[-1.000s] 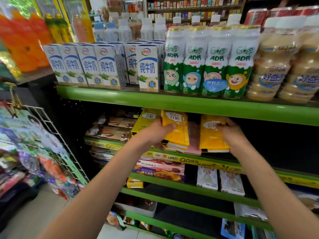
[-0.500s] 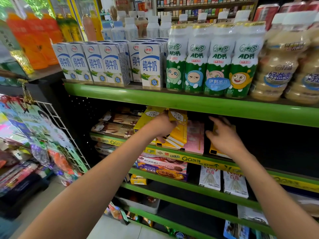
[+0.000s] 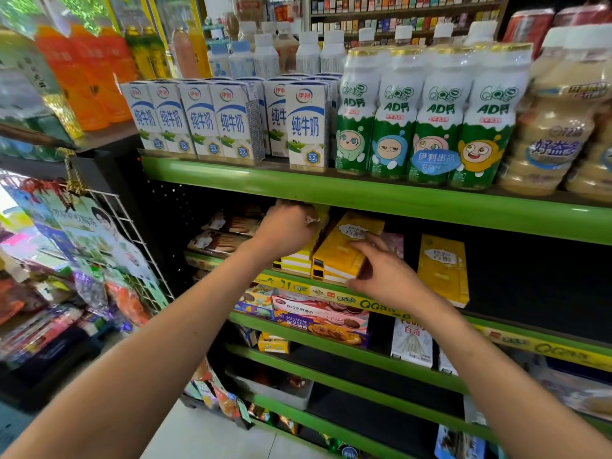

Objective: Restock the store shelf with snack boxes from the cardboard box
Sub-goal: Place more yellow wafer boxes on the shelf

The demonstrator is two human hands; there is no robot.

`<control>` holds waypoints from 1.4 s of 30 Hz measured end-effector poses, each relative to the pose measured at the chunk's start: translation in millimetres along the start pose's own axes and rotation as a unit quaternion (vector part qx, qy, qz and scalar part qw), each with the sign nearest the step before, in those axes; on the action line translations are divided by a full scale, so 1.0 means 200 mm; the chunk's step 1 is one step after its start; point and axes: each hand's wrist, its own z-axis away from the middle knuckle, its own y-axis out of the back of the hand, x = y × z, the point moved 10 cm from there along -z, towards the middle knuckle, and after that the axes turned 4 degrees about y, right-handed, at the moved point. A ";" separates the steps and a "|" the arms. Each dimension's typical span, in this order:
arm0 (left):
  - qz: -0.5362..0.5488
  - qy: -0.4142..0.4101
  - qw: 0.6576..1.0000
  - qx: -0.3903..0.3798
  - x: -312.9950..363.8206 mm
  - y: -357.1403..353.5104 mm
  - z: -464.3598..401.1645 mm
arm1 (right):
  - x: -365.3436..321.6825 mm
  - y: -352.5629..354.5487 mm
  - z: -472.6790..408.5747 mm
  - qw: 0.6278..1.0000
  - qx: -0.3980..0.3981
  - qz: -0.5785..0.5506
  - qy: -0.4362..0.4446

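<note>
Several yellow snack boxes [image 3: 337,256] lean in a row on the second green shelf [image 3: 334,294]. My left hand [image 3: 286,226] reaches under the upper shelf and curls its fingers over the top of the leftmost yellow boxes. My right hand [image 3: 381,276] lies with fingers spread and straight on the face of the rightmost leaning box. One more yellow box [image 3: 442,270] stands alone to the right, apart from both hands. A pink box [image 3: 395,243] shows behind my right hand. The cardboard box is out of view.
Milk cartons [image 3: 231,124] and green drink bottles [image 3: 430,120] fill the upper shelf [image 3: 397,200] just above my hands. Biscuit packs [image 3: 222,240] lie left of the yellow boxes. Cookie boxes [image 3: 318,321] sit one shelf lower. A wire rack [image 3: 132,236] with hanging packets stands at the left.
My right hand let go of the rightmost yellow box, which now stands alone, and moved left onto the leaning boxes. My left hand shifted up to the tops of the left boxes.
</note>
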 end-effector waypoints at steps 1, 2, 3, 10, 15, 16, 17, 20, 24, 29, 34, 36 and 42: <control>-0.016 0.012 1.000 -0.002 -0.06 -0.01 -0.01 | 0.00 0.00 0.00 1.000 -0.001 -0.004 -0.005; -0.020 0.028 0.999 -0.015 -0.12 -0.02 -0.02 | 0.00 0.00 -0.01 1.000 -0.001 -0.008 -0.008; -0.008 0.041 0.998 -0.038 -0.17 -0.05 -0.03 | 0.00 0.00 -0.02 1.000 -0.001 -0.011 -0.011; 0.073 0.048 0.985 -0.148 -0.26 -0.30 -0.01 | -0.03 -0.01 -0.06 1.000 0.014 -0.007 -0.017; 0.113 0.048 0.982 -0.140 -0.29 -0.33 -0.02 | -0.01 -0.03 -0.05 1.000 0.017 -0.024 0.001; 0.115 0.047 0.982 -0.141 -0.29 -0.34 -0.02 | -0.02 -0.03 -0.05 0.999 0.016 -0.028 0.007; 0.117 0.046 0.982 -0.140 -0.29 -0.34 -0.02 | -0.02 -0.04 -0.05 0.999 0.015 -0.031 0.009; 0.124 0.051 0.981 -0.138 -0.30 -0.33 -0.03 | -0.02 -0.04 -0.05 1.000 0.006 -0.028 0.006; 0.121 0.047 0.982 -0.137 -0.28 -0.32 -0.01 | -0.03 -0.05 -0.05 1.000 -0.008 -0.023 -0.001; 0.128 0.047 0.982 -0.132 -0.27 -0.31 -0.01 | -0.03 -0.05 -0.06 0.999 -0.024 -0.038 -0.011; 0.129 0.047 0.982 -0.128 -0.26 -0.30 0.00 | -0.04 -0.04 -0.07 0.998 -0.019 -0.050 -0.027; 0.133 0.048 0.981 -0.131 -0.25 -0.29 0.00 | -0.04 -0.05 -0.07 0.998 -0.014 -0.055 -0.028; 0.093 0.020 0.995 -0.023 -0.16 -0.13 0.05 | 0.03 0.03 0.03 0.995 0.033 -0.086 -0.033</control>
